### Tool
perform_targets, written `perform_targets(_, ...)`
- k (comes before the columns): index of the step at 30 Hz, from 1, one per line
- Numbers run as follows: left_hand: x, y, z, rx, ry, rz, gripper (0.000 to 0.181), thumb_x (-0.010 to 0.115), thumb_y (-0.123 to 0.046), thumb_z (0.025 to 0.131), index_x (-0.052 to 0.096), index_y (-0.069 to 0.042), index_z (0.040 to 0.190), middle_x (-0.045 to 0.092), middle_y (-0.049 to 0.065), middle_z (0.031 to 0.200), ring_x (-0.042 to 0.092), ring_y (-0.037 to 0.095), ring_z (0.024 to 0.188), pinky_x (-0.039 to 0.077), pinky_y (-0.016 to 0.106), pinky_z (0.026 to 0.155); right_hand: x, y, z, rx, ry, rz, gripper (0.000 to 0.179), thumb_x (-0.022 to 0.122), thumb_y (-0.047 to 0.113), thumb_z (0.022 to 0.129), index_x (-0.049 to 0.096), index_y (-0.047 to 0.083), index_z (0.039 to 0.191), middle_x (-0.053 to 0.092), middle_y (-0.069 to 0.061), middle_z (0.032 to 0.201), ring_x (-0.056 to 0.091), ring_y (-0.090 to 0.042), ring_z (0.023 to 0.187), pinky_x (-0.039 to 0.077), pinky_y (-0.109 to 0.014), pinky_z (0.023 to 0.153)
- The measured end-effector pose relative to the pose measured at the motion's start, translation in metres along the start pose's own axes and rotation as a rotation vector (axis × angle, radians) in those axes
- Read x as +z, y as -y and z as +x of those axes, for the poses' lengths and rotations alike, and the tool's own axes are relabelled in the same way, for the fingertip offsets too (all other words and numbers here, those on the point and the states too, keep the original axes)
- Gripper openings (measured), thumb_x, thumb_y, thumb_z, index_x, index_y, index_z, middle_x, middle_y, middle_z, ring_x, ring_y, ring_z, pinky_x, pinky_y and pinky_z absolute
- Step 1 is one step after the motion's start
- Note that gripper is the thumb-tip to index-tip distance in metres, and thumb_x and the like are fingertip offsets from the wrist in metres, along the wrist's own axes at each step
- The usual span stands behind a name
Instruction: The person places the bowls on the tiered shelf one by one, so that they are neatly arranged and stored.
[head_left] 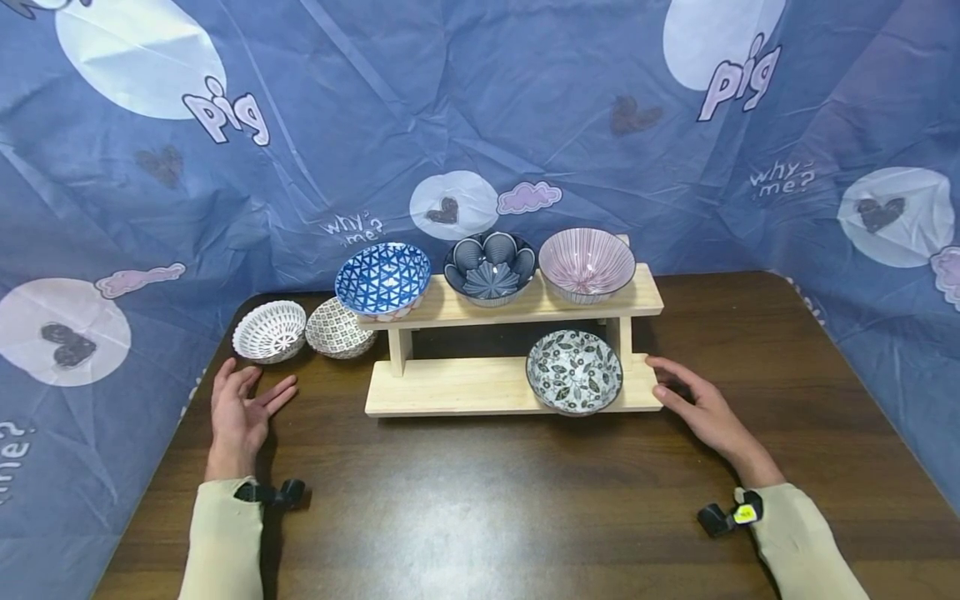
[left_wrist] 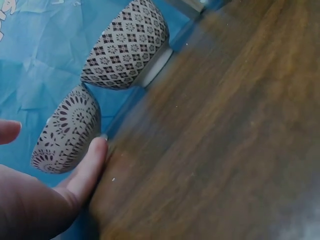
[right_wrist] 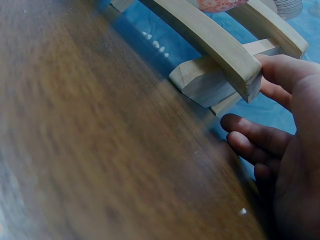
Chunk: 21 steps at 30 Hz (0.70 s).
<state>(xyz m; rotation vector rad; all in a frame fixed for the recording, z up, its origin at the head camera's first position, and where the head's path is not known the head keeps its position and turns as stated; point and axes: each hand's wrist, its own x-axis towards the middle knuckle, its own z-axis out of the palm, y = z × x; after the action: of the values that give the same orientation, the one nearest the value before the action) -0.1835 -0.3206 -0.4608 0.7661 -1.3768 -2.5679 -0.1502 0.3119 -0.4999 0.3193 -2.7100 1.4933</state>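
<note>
Two-tier wooden stand (head_left: 450, 387) at the desk's (head_left: 465, 508) twelve o'clock; floral bowl (head_left: 574, 372) on its lower tier, toward four. Right hand (head_left: 697, 407) at the stand's four o'clock, touching the lower tier's end, fingers apart from thumb. Left hand (head_left: 243, 417) at the desk's ten, fingers spread, just below white bowl (head_left: 270, 332); contact, I can't tell. Diamond-patterned bowl (head_left: 339, 328) at white bowl's three.

Bowls (head_left: 573, 372) on the stand (head_left: 457, 386), two more leftward

6 bowls (head_left: 573, 372); 1 wooden stand (head_left: 450, 386); 2 shelves (head_left: 437, 310); 1 table (head_left: 465, 500)
</note>
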Motion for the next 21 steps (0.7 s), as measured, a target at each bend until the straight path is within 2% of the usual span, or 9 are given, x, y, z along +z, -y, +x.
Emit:
perform_targets(12,0.004,0.003,0.007,0.011,0.083,-0.066,0.068,0.044,-0.015,0.104,0.008,-0.040,0.156,0.017,-0.008,0.143,0.074,0.032,0.079,0.064,0.043,0.072,0.000,-0.002,0.000,0.004,0.001,-0.002,0.045,0.055,0.021,0.103,0.050,0.008,0.146,0.052,-0.021,0.146,0.047,0.016,0.111,0.040,-0.012,0.093)
perform_targets(21,0.006,0.004,0.017,0.026,0.154,-0.156,0.070,0.040,-0.010,0.104,0.007,-0.043,0.155,0.005,-0.007,0.161,0.074,0.038,0.080,0.064,0.047,0.070,-0.001,0.000,0.000,0.037,0.012,-0.002,0.046,0.056,0.023,0.103,0.049,0.009,0.146,0.051,-0.018,0.149,0.046,0.016,0.111,0.040,-0.016,0.094)
